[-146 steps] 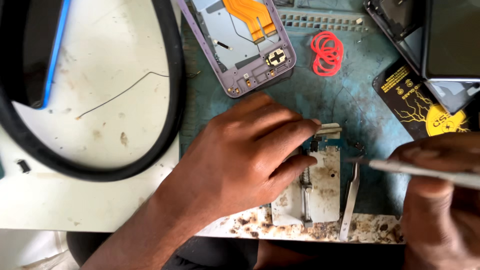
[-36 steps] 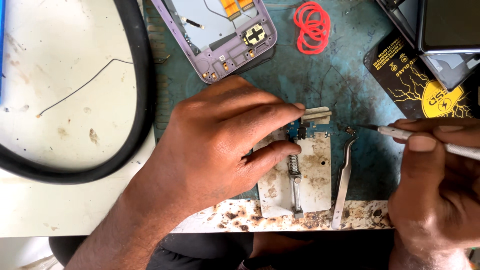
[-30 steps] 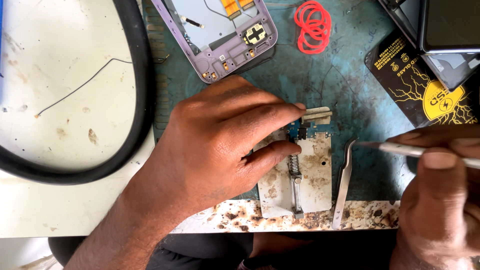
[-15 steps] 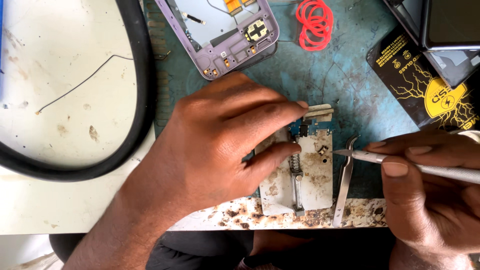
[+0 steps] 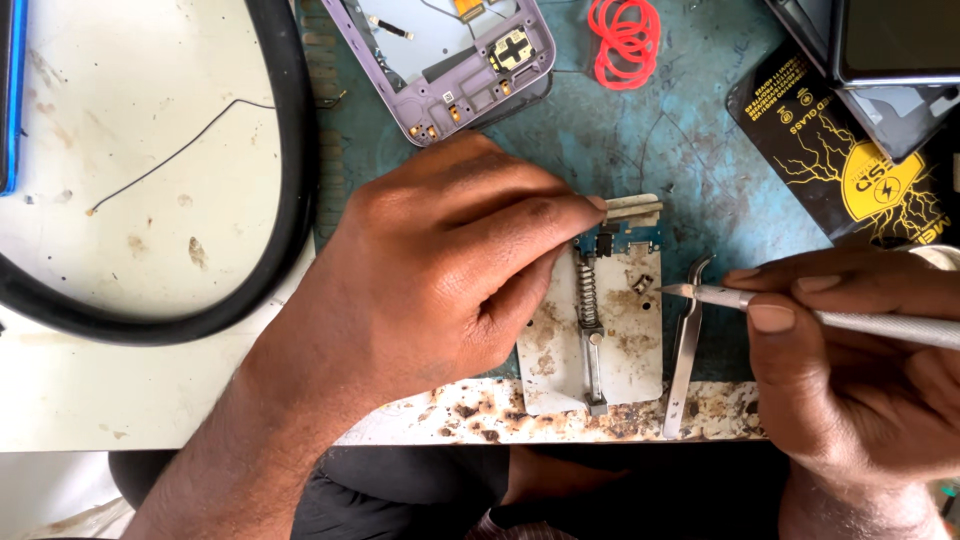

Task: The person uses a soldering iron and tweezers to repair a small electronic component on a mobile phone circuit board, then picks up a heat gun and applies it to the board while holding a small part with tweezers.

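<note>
A left hand (image 5: 440,280) presses flat on a stained metal holder plate (image 5: 592,335), fingers curled around its left edge and index tip at the small circuit board (image 5: 620,235) clamped at its top. At three o'clock, the right hand (image 5: 850,370) pinches a thin metal tool (image 5: 800,310) — tip at the plate's right edge. Tweezers (image 5: 685,345) lie between. At twelve o'clock — a purple phone frame (image 5: 440,50) and red rubber bands (image 5: 625,40).
</note>
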